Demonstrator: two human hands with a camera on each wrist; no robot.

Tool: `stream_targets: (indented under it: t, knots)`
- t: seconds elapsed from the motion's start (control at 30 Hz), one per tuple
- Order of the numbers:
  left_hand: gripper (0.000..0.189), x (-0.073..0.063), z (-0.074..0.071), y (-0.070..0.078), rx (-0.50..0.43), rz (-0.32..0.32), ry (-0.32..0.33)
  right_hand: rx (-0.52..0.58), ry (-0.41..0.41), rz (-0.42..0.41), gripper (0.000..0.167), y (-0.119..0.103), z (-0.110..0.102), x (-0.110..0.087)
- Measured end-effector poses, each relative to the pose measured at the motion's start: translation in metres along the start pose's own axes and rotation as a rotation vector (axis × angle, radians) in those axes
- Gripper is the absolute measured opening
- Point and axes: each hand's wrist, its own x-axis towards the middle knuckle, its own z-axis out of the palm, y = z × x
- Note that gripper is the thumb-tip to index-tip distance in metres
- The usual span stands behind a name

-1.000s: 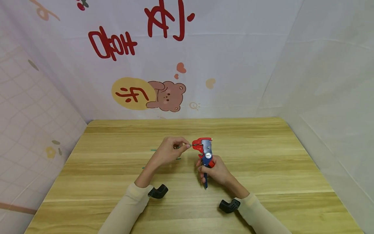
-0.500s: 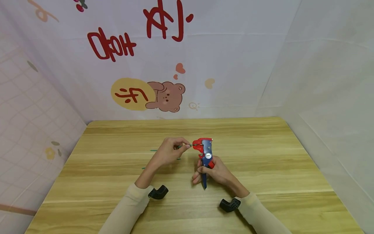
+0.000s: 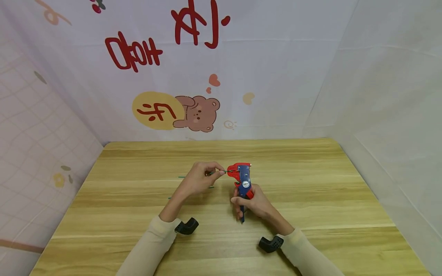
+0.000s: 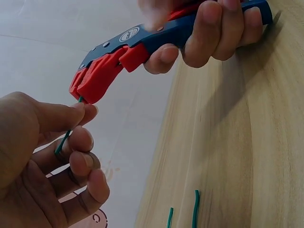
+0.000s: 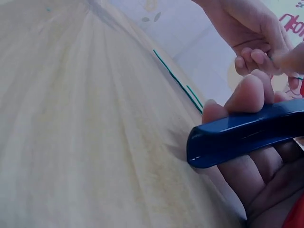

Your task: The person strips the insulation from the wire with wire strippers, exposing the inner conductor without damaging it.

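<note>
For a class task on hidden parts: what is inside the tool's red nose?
A green wire, pinched by the left hand, enters the red nose at its tip. In the left wrist view the nose covers the rest, so the inner end cannot be seen.

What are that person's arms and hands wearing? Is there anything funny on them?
Both arms have long, plain cream sleeves: left sleeve, right sleeve. Near each cuff sits a bent black gadget with little dots on it: left gadget, right gadget. The left hand and right hand wear no gloves.
</note>
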Motion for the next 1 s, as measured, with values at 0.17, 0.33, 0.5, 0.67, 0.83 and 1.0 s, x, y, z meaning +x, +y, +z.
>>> stream_targets:
  t: [0.17, 0.33, 0.5, 0.67, 0.83, 1.0]
  knots:
    - [0.012, 0.0008, 0.0010, -0.0017, 0.011, 0.004, 0.001, -0.034, 0.023, 0.029, 0.031, 0.0011, 0.0013, 0.0008]
    - [0.012, 0.0017, 0.0017, -0.0030, 0.024, -0.001, 0.003, -0.034, 0.037, 0.086, 0.035, 0.0013, 0.0009, 0.0021]
    - [0.013, 0.0021, 0.0018, -0.0028, 0.024, 0.001, 0.001, -0.056, 0.045, 0.120, 0.035, -0.0014, 0.0002, 0.0019]
    - [0.012, 0.0023, 0.0011, -0.0021, 0.016, 0.010, 0.004, -0.079, 0.065, 0.140, 0.034, -0.0033, 0.0003, 0.0006]
    - [0.012, 0.0017, -0.0001, -0.0001, 0.013, 0.004, 0.004, -0.095, 0.071, 0.114, 0.032, -0.0053, 0.0022, 0.0002]
    - [0.012, 0.0004, -0.0017, 0.0024, 0.007, -0.010, -0.006, -0.155, 0.092, 0.098, 0.029, -0.0075, 0.0046, 0.0002]
